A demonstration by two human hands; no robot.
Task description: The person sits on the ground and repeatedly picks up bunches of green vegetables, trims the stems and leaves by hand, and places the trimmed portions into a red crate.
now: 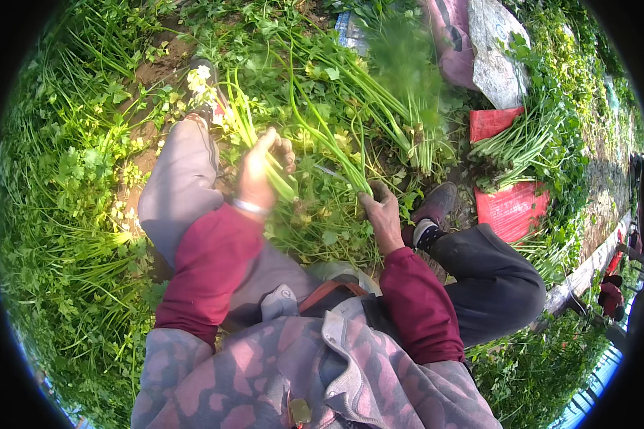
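Observation:
My left hand (260, 170) is closed around a few pale green celery stalks (283, 184). Their cut-looking thick end points toward my lap, and yellowed leaves (200, 82) show at the far end. To the right, the fingers of my right hand (383, 213) pinch the lower end of long thin celery stalks (327, 143), which reach away from me. A thin, pale, blade-like sliver (328, 171) shows beside these stalks; what it is I cannot make out. Loose leaves and trimmings (329, 214) lie on the ground between my hands.
Beyond my right hand lies a heap of celery (415, 146). Farther right, a bunch of celery (515, 146) rests on a red sack (511, 212). Pink and white sacks (497, 53) lie at the far right. Dense celery plants (79, 171) grow on the left. My shoe (435, 202) is near the heap.

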